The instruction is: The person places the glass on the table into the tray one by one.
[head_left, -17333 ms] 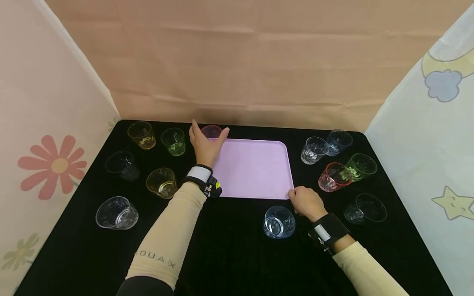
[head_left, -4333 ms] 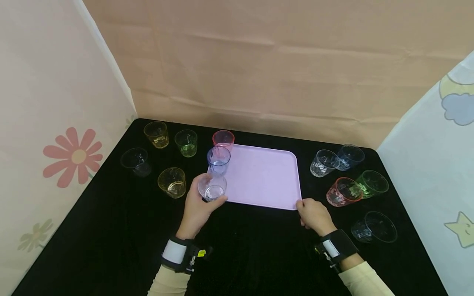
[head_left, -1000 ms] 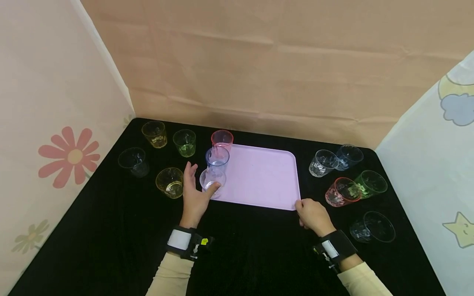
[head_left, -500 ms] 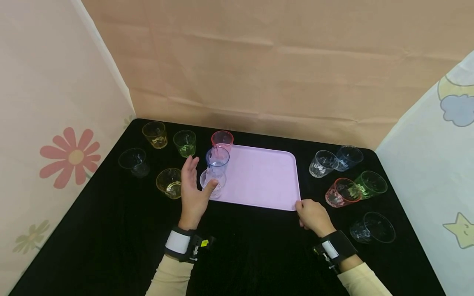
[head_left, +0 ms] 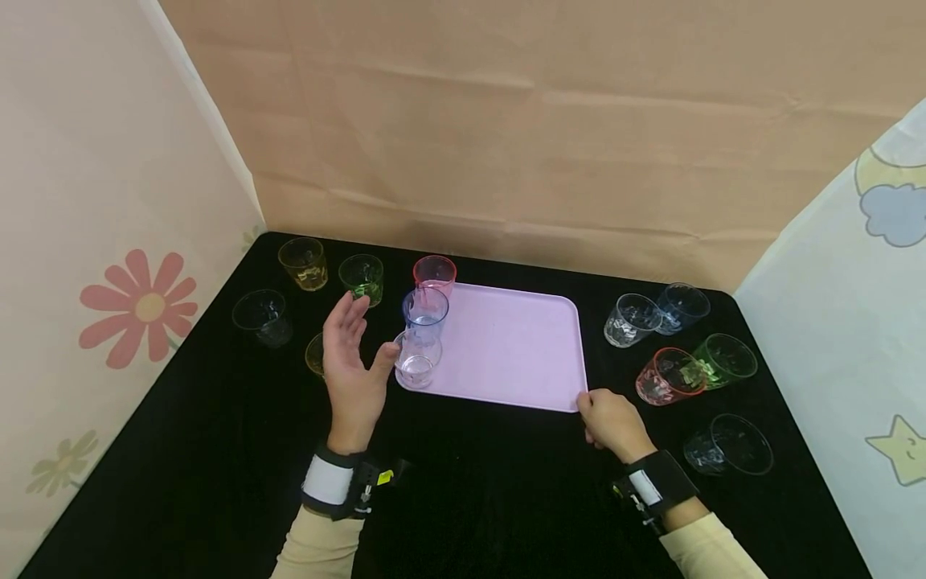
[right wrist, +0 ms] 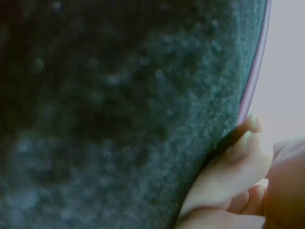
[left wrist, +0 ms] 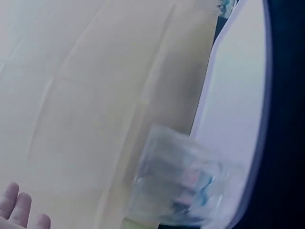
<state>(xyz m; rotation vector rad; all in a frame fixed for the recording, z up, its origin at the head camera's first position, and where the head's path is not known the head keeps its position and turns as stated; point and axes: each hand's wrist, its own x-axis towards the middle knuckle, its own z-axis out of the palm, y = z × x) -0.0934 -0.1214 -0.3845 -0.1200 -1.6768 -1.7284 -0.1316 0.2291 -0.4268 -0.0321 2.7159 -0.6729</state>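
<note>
A pink-lilac tray (head_left: 514, 346) lies mid-table, with a red glass (head_left: 436, 269), a blue glass (head_left: 425, 305) and a clear glass (head_left: 417, 366) in a row along its left side. My left hand (head_left: 352, 390) is just left of the clear glass, fingers spread and holding nothing; it partly hides a yellow glass (head_left: 314, 354). In the left wrist view, the clear glass (left wrist: 176, 186) looks large beside the tray (left wrist: 233, 90), with fingertips (left wrist: 20, 210) low at left. My right hand (head_left: 615, 424) pinches the tray's near right corner; the right wrist view shows fingers (right wrist: 243, 167) at its rim (right wrist: 254, 71).
At the left stand another yellow glass (head_left: 304, 265), a green glass (head_left: 362, 277) and a dark clear glass (head_left: 262, 315). On the right are a clear glass (head_left: 631, 320), a blue one (head_left: 682, 308), a red one (head_left: 669, 376), a green one (head_left: 726, 359) and a greyish one (head_left: 729, 445).
Over the earlier frames, the blue and clear glasses came onto the tray beside the red one. My left hand let go of the clear glass and drew back left. My right hand stayed at the corner.
</note>
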